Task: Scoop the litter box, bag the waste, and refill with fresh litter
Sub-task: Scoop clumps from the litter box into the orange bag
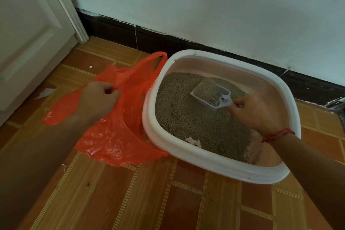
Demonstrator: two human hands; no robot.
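A white-rimmed litter box with pinkish inner walls stands on the floor by the wall, holding grey-brown litter. My right hand grips the handle of a pale grey slotted scoop, whose bowl lies in the litter and is filled with granules. To the left of the box, an orange plastic bag lies partly on the floor, one handle loop leaning on the box rim. My left hand pinches the bag's upper edge. A whitish clump and a pale patch sit at the box's near end.
A white wall with a dark baseboard runs behind the box. A white door and its frame stand at the left. The floor is orange-brown tile with yellow strips. A scrap of white paper lies near the door.
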